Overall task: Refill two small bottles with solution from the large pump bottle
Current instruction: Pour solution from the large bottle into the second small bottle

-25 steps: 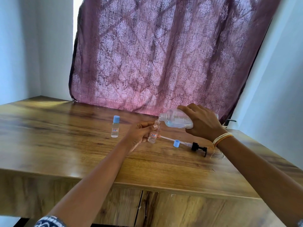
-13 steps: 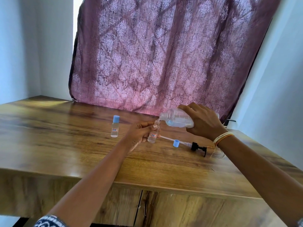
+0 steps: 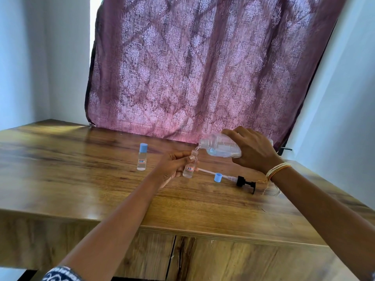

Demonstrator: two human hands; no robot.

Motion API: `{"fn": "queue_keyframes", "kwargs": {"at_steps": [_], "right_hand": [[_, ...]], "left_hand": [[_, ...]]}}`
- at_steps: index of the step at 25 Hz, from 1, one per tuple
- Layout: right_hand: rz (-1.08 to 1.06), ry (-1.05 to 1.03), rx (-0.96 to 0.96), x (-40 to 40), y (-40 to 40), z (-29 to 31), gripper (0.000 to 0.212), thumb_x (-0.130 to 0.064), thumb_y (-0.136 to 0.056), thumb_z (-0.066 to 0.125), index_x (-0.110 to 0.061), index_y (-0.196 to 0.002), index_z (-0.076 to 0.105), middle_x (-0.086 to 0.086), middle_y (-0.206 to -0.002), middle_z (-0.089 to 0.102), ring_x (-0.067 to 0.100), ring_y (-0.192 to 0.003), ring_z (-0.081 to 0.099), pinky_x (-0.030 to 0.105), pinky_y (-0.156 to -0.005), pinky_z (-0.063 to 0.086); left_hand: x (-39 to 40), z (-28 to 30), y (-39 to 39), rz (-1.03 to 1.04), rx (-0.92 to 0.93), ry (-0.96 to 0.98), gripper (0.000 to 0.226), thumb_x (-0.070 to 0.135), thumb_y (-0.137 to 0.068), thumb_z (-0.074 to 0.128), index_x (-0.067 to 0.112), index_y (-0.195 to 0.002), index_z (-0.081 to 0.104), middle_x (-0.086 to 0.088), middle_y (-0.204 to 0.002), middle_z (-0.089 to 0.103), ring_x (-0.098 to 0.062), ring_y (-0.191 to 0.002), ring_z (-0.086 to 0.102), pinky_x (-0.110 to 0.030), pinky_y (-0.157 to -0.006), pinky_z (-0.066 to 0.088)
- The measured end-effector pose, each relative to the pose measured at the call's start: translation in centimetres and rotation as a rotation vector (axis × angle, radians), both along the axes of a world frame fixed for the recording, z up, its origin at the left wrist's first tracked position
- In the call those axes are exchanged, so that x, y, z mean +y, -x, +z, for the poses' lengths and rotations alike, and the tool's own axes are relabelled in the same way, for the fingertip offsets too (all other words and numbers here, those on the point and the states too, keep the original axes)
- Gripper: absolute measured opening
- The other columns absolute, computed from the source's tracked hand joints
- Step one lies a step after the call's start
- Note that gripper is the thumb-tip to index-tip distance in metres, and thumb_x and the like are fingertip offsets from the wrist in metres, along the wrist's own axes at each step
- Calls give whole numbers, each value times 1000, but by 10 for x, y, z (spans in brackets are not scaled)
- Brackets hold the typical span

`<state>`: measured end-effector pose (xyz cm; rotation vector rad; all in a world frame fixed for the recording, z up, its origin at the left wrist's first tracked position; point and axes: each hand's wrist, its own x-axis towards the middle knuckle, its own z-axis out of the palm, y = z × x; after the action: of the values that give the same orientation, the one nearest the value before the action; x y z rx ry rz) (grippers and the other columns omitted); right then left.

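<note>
My right hand (image 3: 251, 151) grips the large clear bottle (image 3: 217, 148), tipped on its side with its open neck pointing left. A thin stream of clear liquid runs from that neck into the uncapped small bottle (image 3: 189, 169), which my left hand (image 3: 174, 165) holds upright just above the table. That small bottle has a red-framed label. A second small bottle (image 3: 142, 158) with a blue cap stands on the table to the left. The loose blue cap (image 3: 218, 177) and the black pump head with its white tube (image 3: 244, 182) lie on the table to the right.
The wooden table (image 3: 101, 189) runs to a front edge near me, with cabinet doors below it. A purple patterned curtain (image 3: 203, 67) hangs behind the table. White walls close in on both sides.
The large bottle has tipped slightly further and liquid now streams into the small bottle. Both hands stay almost where they were.
</note>
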<state>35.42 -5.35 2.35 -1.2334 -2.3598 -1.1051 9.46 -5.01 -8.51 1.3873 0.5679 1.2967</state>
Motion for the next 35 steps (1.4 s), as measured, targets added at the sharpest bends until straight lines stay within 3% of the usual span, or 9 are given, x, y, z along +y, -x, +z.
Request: {"fn": "queue_keyframes", "kwargs": {"at_steps": [9, 25, 35], "right_hand": [[-2, -16, 20, -4, 0, -1, 87, -40, -61, 80, -30, -136, 36, 7, -111, 59, 31, -90, 62, 41, -71, 55], [7, -8, 19, -4, 2, 0, 88, -40, -63, 79, -31, -135, 30, 9, -113, 59, 31, -91, 61, 43, -72, 55], [-6, -7, 18, -6, 5, -1, 86, -41, -62, 80, -27, -136, 39, 9, -112, 60, 32, -90, 62, 43, -71, 55]], "left_hand": [[1, 0, -1, 7, 15, 3, 26, 26, -76, 71, 17, -101, 75, -15, -101, 75, -31, -90, 73, -47, -81, 57], [5, -2, 0, 0, 24, 0, 27, 27, -80, 72, 18, -105, 74, -14, -104, 75, -31, -95, 73, -41, -76, 60], [2, 0, -2, -12, -22, 19, 29, 23, -78, 71, 16, -105, 74, -13, -99, 75, -27, -87, 74, -39, -72, 61]]}}
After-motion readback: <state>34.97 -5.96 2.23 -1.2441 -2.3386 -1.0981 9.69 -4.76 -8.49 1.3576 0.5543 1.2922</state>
